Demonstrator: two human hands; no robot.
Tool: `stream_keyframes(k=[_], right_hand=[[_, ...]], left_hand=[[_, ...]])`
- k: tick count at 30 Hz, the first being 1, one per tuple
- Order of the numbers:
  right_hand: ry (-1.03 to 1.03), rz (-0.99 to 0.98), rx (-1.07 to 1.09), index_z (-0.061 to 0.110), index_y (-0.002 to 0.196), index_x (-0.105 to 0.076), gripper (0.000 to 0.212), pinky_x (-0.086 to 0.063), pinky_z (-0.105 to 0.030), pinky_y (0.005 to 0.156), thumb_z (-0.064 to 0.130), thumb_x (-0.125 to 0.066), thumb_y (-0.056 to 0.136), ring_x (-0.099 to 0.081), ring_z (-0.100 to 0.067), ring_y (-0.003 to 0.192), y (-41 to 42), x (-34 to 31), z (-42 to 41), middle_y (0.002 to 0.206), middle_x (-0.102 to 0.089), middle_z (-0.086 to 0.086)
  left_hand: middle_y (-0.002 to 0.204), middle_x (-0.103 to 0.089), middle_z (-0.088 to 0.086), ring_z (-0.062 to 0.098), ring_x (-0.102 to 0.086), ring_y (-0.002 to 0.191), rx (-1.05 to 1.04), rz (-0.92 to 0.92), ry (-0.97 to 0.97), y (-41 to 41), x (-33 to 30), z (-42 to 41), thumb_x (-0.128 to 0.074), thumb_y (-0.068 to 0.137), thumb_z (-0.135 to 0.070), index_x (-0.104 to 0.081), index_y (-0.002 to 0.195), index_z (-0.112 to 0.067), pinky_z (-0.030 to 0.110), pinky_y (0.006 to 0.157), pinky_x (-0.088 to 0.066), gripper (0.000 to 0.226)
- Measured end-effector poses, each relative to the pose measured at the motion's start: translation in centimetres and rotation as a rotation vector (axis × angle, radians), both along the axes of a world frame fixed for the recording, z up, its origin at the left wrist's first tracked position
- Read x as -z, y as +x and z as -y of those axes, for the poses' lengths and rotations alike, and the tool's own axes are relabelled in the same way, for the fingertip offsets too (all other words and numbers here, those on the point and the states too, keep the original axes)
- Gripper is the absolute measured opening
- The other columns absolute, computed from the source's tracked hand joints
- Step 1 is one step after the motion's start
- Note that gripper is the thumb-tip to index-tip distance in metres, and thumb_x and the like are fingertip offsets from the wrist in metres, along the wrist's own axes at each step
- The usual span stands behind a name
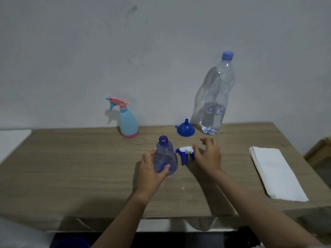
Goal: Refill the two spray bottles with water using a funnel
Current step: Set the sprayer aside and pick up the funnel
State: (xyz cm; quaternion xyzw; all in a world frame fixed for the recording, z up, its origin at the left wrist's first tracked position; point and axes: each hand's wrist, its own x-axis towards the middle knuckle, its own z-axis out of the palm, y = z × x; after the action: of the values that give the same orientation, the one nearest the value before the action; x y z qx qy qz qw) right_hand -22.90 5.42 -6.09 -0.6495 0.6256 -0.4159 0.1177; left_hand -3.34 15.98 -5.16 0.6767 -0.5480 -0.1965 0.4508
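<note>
Clear spray bottle [165, 156], uncapped, upright, gripped by left hand [149, 169]. Right hand [208, 154] fingers spread, over detached trigger head [184, 153].

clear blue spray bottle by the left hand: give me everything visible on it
The clear blue spray bottle looks like thin see-through blue-tinted plastic, wide at the base and narrowing to a threaded neck. Its mouth is open: the white and blue trigger head lies on the table just to its right. It stands upright and looks empty. The left hand wraps its lower body, thumb across the front. The right hand hovers over the trigger head, not touching the bottle.
</note>
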Motion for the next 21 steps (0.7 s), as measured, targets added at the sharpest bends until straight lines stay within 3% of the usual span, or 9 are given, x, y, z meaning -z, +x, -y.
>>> stream_keyframes(k=[3, 6, 10, 15, 17, 21], right_hand=[[-0.053, -0.004, -0.144, 0.007, 0.107, -0.063, 0.032, -0.048, -0.039, 0.084, 0.026, -0.068, 0.082, -0.055, -0.022, 0.098, 0.8, -2.4, 3.6, 0.102, -0.061, -0.006], [0.024, -0.183, -0.309, 0.01, 0.119, -0.057, 0.041, -0.044, -0.032, 0.087, 0.023, -0.066, 0.082, -0.05, -0.024, 0.109, 1.5, -4.1, 7.7, 0.114, -0.057, -0.007], [0.247, -0.385, -0.438, 0.016, 0.137, -0.043, 0.069, -0.04, -0.035, 0.095, 0.023, -0.074, 0.075, -0.042, -0.028, 0.123, 2.5, -4.4, 12.1, 0.132, -0.045, -0.01], [0.494, -0.472, -0.481, 0.021, 0.142, -0.035, 0.093, -0.045, -0.038, 0.093, 0.023, -0.085, 0.064, -0.046, -0.031, 0.121, 3.6, -3.6, 15.3, 0.133, -0.044, -0.012], [0.542, -0.523, -0.5, 0.021, 0.141, -0.037, 0.093, -0.046, -0.038, 0.092, 0.019, -0.086, 0.062, -0.049, -0.031, 0.12, 3.9, -3.3, 15.9, 0.134, -0.046, -0.011], [0.487, -0.527, -0.479, 0.017, 0.126, -0.05, 0.072, -0.048, -0.035, 0.082, 0.015, -0.084, 0.062, -0.053, -0.028, 0.111, 3.8, -2.8, 16.4, 0.127, -0.053, -0.01]], left_hand=[[0.113, -0.045, -0.025, -0.009, -0.05, 0.106, 0.002, -0.02, -0.01, 0.0, 0.2, 0.0, -0.08, 0.07, -0.032, -0.037, 0.119, -0.039, 0.009, 0.081, -0.044, 0.066], [0.115, -0.046, -0.024, 0.001, -0.053, 0.111, -0.006, -0.063, -0.034, 0.0, 0.7, 0.2, -0.082, 0.069, -0.027, -0.039, 0.119, -0.036, 0.018, 0.088, -0.049, 0.066], [0.119, -0.047, -0.024, 0.004, -0.055, 0.111, -0.023, -0.02, -0.056, 0.1, 1.1, 0.3, -0.08, 0.068, -0.037, -0.037, 0.12, -0.046, 0.031, 0.09, -0.052, 0.068], [0.121, -0.05, -0.015, 0.01, -0.057, 0.109, 0.007, 0.073, -0.157, -0.1, 0.9, 0.1, -0.078, 0.069, -0.034, -0.037, 0.126, -0.037, 0.027, 0.087, -0.054, 0.07], [0.12, -0.049, -0.01, 0.012, -0.058, 0.106, 0.0, 0.117, -0.164, -0.1, 1.0, 0.3, -0.078, 0.068, -0.034, -0.038, 0.128, -0.029, 0.029, 0.083, -0.056, 0.072], [0.118, -0.05, -0.007, 0.014, -0.058, 0.102, -0.023, 0.162, -0.146, 0.0, 1.2, 0.5, -0.078, 0.065, -0.035, -0.037, 0.126, -0.027, 0.033, 0.079, -0.058, 0.074]])
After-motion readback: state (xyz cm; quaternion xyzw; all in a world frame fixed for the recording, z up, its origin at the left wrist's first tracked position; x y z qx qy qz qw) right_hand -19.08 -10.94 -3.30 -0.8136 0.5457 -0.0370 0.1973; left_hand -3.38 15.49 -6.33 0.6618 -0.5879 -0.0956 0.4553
